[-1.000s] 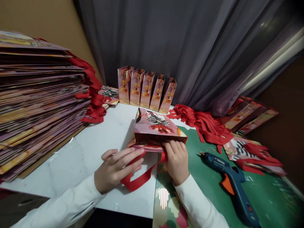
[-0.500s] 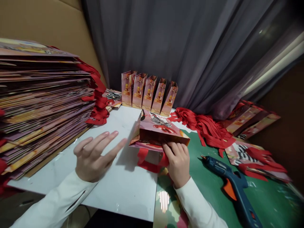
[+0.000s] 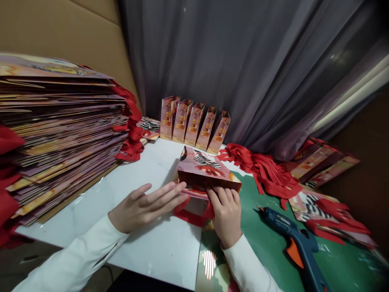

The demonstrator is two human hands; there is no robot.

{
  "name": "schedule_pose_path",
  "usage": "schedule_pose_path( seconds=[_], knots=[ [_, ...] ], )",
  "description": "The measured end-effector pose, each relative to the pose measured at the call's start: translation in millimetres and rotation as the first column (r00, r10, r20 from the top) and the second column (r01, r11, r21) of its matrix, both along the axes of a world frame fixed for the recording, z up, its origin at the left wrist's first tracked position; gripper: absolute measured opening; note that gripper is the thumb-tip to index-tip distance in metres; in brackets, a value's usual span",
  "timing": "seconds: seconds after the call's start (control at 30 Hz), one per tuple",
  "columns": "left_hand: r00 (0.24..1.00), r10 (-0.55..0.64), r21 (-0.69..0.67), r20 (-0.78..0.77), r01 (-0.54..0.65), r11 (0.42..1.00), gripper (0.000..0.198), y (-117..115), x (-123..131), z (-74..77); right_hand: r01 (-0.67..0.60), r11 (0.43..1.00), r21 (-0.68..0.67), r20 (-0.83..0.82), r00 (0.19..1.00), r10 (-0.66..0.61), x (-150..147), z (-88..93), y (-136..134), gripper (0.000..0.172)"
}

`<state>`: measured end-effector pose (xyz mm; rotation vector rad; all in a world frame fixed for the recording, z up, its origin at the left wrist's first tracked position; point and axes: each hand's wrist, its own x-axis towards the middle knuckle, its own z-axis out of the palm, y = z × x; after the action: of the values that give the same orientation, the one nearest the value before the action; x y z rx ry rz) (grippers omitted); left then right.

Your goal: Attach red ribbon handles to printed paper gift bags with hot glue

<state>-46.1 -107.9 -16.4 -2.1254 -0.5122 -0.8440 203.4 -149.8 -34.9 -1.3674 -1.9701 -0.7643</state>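
A pink paper gift bag (image 3: 205, 164) with a zebra-striped bow picture lies on its side in front of me, its mouth facing me. From its near edge hangs a red ribbon handle (image 3: 190, 217). My right hand (image 3: 226, 211) grips the right part of the bag's mouth, fingers curled over the edge and partly hidden inside. My left hand (image 3: 148, 207) has its fingers stretched out, their tips at the left corner of the mouth. Whether those tips press on the paper I cannot tell.
A tall stack of flat bags (image 3: 69, 138) rises at the left. Several upright bags (image 3: 193, 123) line the back, before a grey curtain (image 3: 194, 52). Red ribbons (image 3: 267, 170), a blue glue gun (image 3: 291, 229) and a folded bag (image 3: 313, 205) lie on the right.
My left hand has moved right to the bag's left corner, its fingers now closer together. My right hand keeps its hold. The view has shifted slightly.
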Motion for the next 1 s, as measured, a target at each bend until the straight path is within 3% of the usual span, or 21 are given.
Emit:
schedule_pose_path(
  seconds=[0.1,0.17,0.23,0.3,0.4,0.47,0.53,0.67,0.8,0.9,1.0],
  knots=[
    [0.98,-0.056,0.07,0.193,0.043,0.997,0.032,5.0,-12.3,-2.9,0.007,1.0,-0.005,0.01,1.0,-0.007,0.2,-0.5,0.5,0.034],
    [0.957,-0.021,0.075,0.289,0.0,0.997,0.032,10.2,-23.8,-4.1,0.006,1.0,-0.013,0.021,1.0,-0.006,0.3,-1.4,0.9,0.033],
    [0.909,0.063,-0.021,0.412,-0.059,0.998,0.038,16.0,-33.3,-3.8,0.007,1.0,-0.016,0.026,1.0,-0.007,0.2,-2.4,1.0,0.032],
    [0.867,0.085,-0.15,0.492,-0.012,0.989,0.049,20.6,-39.1,-1.7,0.011,1.0,-0.016,0.027,1.0,-0.01,0.0,-3.3,0.9,0.031],
    [0.927,0.0,-0.177,0.375,0.072,0.982,0.031,18.8,-38.8,3.2,0.011,1.0,-0.018,0.022,1.0,-0.01,-0.2,-3.5,0.7,0.032],
    [0.966,0.09,-0.034,0.244,-0.084,0.996,0.04,10.0,-31.8,4.7,0.01,1.0,-0.018,0.017,1.0,-0.009,-0.4,-3.0,0.9,0.033],
    [0.952,0.219,0.119,0.213,-0.248,0.961,0.031,-2.3,-19.7,3.1,0.008,1.0,-0.01,0.012,1.0,-0.008,-0.9,-2.1,1.0,0.033],
    [0.986,0.16,0.069,0.047,-0.163,0.984,0.029,-18.4,12.5,-1.9,0.009,1.0,-0.005,0.016,1.0,-0.008,-4.7,0.4,-1.0,0.032],
    [0.996,0.069,-0.093,-0.047,-0.073,0.993,0.032,-10.3,39.8,1.8,-0.025,0.998,-0.05,0.068,0.997,0.029,-12.6,2.6,-5.5,0.03],
    [0.988,-0.046,-0.163,-0.144,0.022,0.986,0.025,-0.8,49.1,4.9,-0.035,0.996,-0.087,0.101,0.994,0.044,-16.2,2.6,-7.0,0.029],
    [0.986,-0.096,-0.185,-0.14,0.069,0.98,0.023,1.4,49.0,2.6,-0.044,0.995,-0.089,0.11,0.992,0.054,-16.0,1.2,-6.4,0.026]
  ],
)
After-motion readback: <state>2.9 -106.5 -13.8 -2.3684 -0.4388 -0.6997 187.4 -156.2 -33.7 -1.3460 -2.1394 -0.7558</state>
